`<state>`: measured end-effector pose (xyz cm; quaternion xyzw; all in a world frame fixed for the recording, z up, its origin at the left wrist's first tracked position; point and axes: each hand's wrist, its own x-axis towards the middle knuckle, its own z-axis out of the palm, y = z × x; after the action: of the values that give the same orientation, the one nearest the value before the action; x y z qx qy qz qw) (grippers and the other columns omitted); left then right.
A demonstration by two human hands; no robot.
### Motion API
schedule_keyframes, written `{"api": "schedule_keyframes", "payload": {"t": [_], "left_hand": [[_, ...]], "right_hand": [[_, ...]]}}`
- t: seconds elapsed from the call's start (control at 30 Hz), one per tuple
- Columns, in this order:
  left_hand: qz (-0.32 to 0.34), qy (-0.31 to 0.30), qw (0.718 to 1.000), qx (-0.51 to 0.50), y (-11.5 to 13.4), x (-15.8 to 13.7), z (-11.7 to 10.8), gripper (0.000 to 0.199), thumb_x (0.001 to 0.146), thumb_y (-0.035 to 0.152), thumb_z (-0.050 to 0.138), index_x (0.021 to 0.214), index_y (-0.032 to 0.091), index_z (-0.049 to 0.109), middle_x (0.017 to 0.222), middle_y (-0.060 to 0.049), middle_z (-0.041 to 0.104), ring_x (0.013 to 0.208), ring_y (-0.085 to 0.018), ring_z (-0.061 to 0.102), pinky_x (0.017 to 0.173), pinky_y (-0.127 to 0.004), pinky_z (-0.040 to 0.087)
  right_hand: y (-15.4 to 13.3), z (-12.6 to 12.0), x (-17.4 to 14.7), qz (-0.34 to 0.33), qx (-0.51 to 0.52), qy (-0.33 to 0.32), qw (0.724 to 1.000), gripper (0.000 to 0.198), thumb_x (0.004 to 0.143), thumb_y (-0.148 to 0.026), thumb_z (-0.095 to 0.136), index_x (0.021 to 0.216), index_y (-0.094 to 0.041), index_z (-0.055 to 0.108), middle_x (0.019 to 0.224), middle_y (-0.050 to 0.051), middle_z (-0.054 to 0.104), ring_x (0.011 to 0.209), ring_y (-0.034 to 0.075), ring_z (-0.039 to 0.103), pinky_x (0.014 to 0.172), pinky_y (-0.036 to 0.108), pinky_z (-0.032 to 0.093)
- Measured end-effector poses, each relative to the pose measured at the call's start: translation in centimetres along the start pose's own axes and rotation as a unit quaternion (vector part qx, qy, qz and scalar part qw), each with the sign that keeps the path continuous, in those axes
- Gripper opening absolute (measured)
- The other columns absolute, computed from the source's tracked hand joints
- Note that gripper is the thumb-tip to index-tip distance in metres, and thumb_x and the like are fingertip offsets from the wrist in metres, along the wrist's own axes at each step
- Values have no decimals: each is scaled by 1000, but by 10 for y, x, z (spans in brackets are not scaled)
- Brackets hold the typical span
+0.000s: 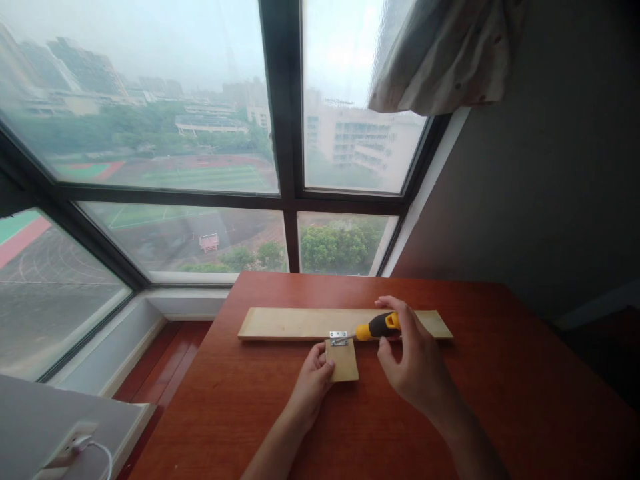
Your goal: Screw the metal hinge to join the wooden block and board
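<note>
My left hand [316,373] grips a small square wooden piece [343,365] by its left edge, thumb on top. A silver metal hinge [339,335] joins the top of this piece to a long pale wooden board [295,322] lying across the table. In my right hand [417,360] is a screwdriver with a yellow and black handle [381,326]. It lies nearly level, its shaft pointing left and its tip at the hinge. The fingers are loosely curled about the handle's rear end. Any screw under the tip is too small to make out.
Beneath everything is a reddish-brown table [240,420], its far edge near a dark-framed window [287,133]. A grey wall [525,200] stands on the right, with a curtain [450,60] above. At lower left, a plug with a white cable [103,447] sits in a wall socket.
</note>
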<state>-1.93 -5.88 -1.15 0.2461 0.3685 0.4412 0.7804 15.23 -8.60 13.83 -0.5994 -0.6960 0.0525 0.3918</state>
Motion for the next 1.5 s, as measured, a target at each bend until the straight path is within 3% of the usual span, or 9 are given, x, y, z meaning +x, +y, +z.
{"api": "schedule_keyframes", "payload": {"t": [0.23,0.67,0.87,0.97,1.03,1.17,1.27,1.37,1.5], "left_hand": [[-4,9,1000,5,3,-4,3,48,67,26,79,108,19,54,106,-11,70,92,-25,67,72,-29,50],[-10,19,1000,7,1,-1,2,51,62,27,80,106,19,56,103,-10,71,88,-24,67,71,-29,50],[-13,18,1000,8,2,-2,3,51,62,28,80,106,19,56,103,-11,71,89,-25,67,72,-30,51],[-13,17,1000,4,1,-1,2,52,62,28,80,107,19,55,103,-10,71,89,-25,67,73,-30,51],[-11,16,1000,2,0,-1,1,53,62,28,80,107,19,55,104,-11,71,89,-24,67,73,-30,50],[-10,15,1000,-2,-1,1,0,54,61,29,81,108,19,55,104,-11,71,88,-24,67,71,-29,50],[-11,14,1000,-6,-1,1,1,56,59,29,82,107,19,56,102,-10,71,85,-24,68,71,-30,50],[-10,12,1000,-7,1,0,4,56,60,28,82,108,19,56,98,-9,71,82,-23,68,71,-30,49],[-1,0,1000,-20,2,-2,4,55,61,28,82,108,18,55,95,-8,72,81,-22,68,70,-28,49]], "right_hand": [[1,1,2,49,-29,7,998,28,90,-39,53,112,-22,53,102,6,67,88,21,66,75,32,54],[7,-11,2,103,97,34,989,30,81,-27,60,109,-26,53,104,2,65,94,20,62,84,33,50],[11,-10,7,130,324,90,933,20,84,-28,57,102,-25,51,98,3,60,94,19,59,87,35,48],[12,-5,9,122,438,71,888,21,81,-24,54,102,-25,50,94,2,58,87,18,59,81,36,50],[11,-3,11,115,452,42,883,23,78,-22,53,101,-24,50,92,1,58,79,16,58,72,31,50],[8,8,16,114,276,-68,952,9,83,-27,53,90,-22,55,78,-1,59,67,14,55,64,26,45],[8,33,19,86,33,-158,983,22,86,-34,52,69,-21,57,63,0,61,61,15,56,63,26,42],[12,64,18,90,-153,-228,957,25,87,-38,52,75,-21,64,76,7,70,73,20,64,66,27,41],[14,91,14,103,-226,-293,923,35,90,-46,46,87,-20,69,87,12,72,80,24,67,66,29,43]]}}
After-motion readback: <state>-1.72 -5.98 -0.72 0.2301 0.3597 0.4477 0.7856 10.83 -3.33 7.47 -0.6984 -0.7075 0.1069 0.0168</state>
